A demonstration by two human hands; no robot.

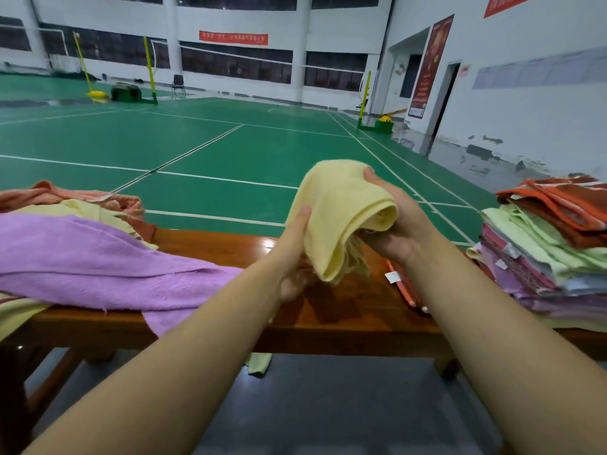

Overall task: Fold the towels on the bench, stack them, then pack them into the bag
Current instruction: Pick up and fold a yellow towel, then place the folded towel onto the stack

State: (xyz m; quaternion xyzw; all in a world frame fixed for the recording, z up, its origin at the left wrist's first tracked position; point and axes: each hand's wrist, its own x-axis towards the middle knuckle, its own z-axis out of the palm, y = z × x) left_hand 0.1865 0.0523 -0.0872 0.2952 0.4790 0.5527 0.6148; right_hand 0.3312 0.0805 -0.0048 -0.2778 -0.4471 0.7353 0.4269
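Note:
A pale yellow towel, folded over on itself, hangs in the air above the wooden bench. My left hand grips its left side from below, thumb up along the cloth. My right hand holds its right side, thumb on top and fingers underneath. A loose heap of unfolded towels lies on the bench's left end, with a purple towel on top and an orange one behind. A stack of folded towels stands at the right end, topped by a rust-orange one. No bag is in view.
An orange-edged towel with a white tag lies flat on the bench under my right wrist. A yellow cloth end hangs below the bench. Beyond the bench lies a green badminton court with net posts.

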